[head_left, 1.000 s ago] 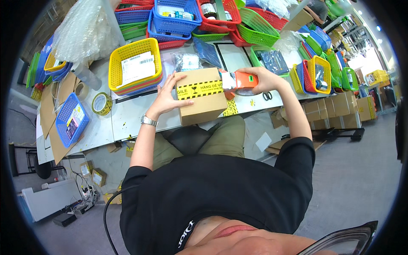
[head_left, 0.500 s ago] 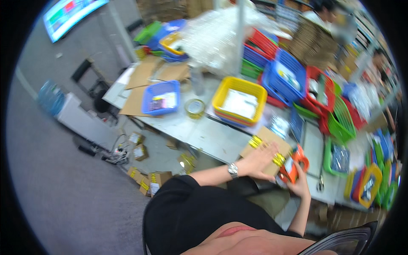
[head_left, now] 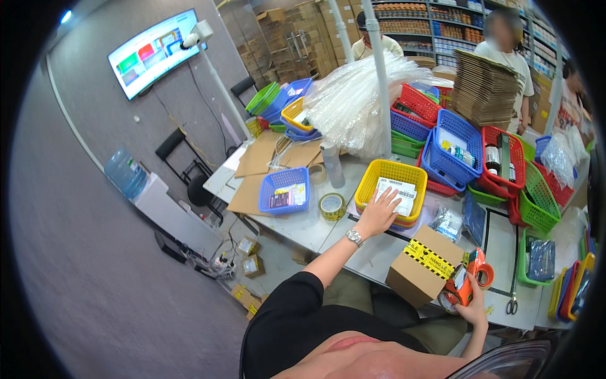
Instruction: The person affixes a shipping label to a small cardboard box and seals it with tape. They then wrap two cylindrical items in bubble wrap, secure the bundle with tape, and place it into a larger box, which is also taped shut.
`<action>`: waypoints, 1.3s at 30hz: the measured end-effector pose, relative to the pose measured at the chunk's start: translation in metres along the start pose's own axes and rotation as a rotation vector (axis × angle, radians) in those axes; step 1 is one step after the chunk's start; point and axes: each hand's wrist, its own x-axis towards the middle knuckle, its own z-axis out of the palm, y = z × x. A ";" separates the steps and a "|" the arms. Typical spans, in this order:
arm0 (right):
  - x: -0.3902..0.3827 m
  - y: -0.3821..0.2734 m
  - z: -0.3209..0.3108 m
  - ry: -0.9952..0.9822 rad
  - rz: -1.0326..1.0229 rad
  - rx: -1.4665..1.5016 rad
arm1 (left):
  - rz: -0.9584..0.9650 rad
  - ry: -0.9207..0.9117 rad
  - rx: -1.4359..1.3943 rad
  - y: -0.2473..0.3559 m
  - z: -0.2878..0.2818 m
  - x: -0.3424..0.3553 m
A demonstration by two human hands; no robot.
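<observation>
My left hand (head_left: 379, 213) reaches over the yellow basket (head_left: 372, 169), its fingers stretched out on the white printed paper labels (head_left: 404, 194) inside. At the table's front edge sits a closed brown cardboard box (head_left: 407, 281), with a yellow-and-black strip of tape (head_left: 428, 259) across its top. Close against the box's right side, my right hand (head_left: 475, 307) grips an orange tape dispenser (head_left: 464, 287). A clear plastic-wrapped packet (head_left: 447, 222) lies behind the box.
Stacked blue baskets (head_left: 452, 151) and a red basket (head_left: 504, 158) holding bottles stand at the back right. Scissors (head_left: 512, 306) lie right of the dispenser. A tape roll (head_left: 332, 206) and a small blue basket (head_left: 284, 191) are on the left. A metal post (head_left: 380, 95) rises behind.
My left hand has left the box top and moved up to the labels in the yellow basket. My right hand keeps the dispenser beside the box. The view has tilted up.
</observation>
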 end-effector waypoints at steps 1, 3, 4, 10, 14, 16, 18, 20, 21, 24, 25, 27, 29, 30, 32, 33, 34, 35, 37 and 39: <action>0.000 -0.005 -0.003 -0.023 0.010 0.023 | 0.007 -0.025 0.014 -0.006 0.006 -0.004; 0.001 -0.009 -0.003 -0.009 0.015 0.025 | -0.001 -0.127 0.011 -0.014 0.015 -0.009; 0.001 -0.011 -0.003 -0.007 0.011 0.014 | -0.016 -0.206 -0.005 -0.016 0.018 -0.010; 0.001 -0.012 -0.004 0.000 -0.003 0.030 | -0.023 -0.182 -0.054 -0.014 0.029 -0.017; 0.000 -0.009 -0.003 0.004 0.007 0.020 | -0.056 -0.221 -0.087 -0.006 0.021 -0.011; 0.000 -0.013 -0.003 0.001 0.016 0.028 | -0.059 -0.216 -0.068 -0.006 0.023 -0.011; 0.001 -0.016 -0.003 -0.001 0.021 0.028 | -0.060 -0.214 -0.054 -0.006 0.024 -0.012; 0.000 -0.016 -0.003 0.005 0.023 0.026 | -0.059 -0.215 -0.047 -0.006 0.026 -0.012; 0.000 -0.015 -0.002 0.010 0.021 0.024 | -0.063 -0.220 -0.051 -0.006 0.025 -0.011; 0.000 -0.014 -0.002 0.010 0.008 0.014 | -0.077 -0.238 -0.057 -0.005 0.025 -0.010; 0.000 -0.014 -0.003 0.008 0.002 0.010 | -0.082 -0.245 -0.055 -0.006 0.025 -0.010; 0.001 -0.014 -0.002 0.008 0.011 0.016 | -0.091 -0.250 -0.051 -0.005 0.025 -0.010; 0.000 -0.015 -0.002 0.013 0.017 0.016 | -0.099 -0.243 -0.049 -0.005 0.025 -0.010; 0.000 -0.015 -0.002 0.016 0.020 0.013 | -0.105 -0.248 -0.046 -0.004 0.026 -0.010; 0.000 -0.018 -0.002 0.016 0.027 0.015 | -0.119 -0.259 -0.038 -0.004 0.026 -0.010; 0.000 -0.020 -0.002 0.014 0.032 0.020 | -0.120 -0.259 -0.033 -0.004 0.027 -0.010; 0.000 -0.021 -0.002 0.012 0.037 0.025 | -0.121 -0.260 -0.028 -0.005 0.028 -0.010; 0.000 -0.020 -0.002 0.013 0.029 0.021 | -0.122 -0.260 -0.023 -0.005 0.029 -0.011; 0.000 -0.019 -0.002 0.017 0.012 0.013 | -0.137 -0.281 -0.032 -0.005 0.029 -0.010; 0.000 -0.021 -0.002 0.018 0.011 0.020 | -0.146 -0.295 -0.032 -0.004 0.029 -0.009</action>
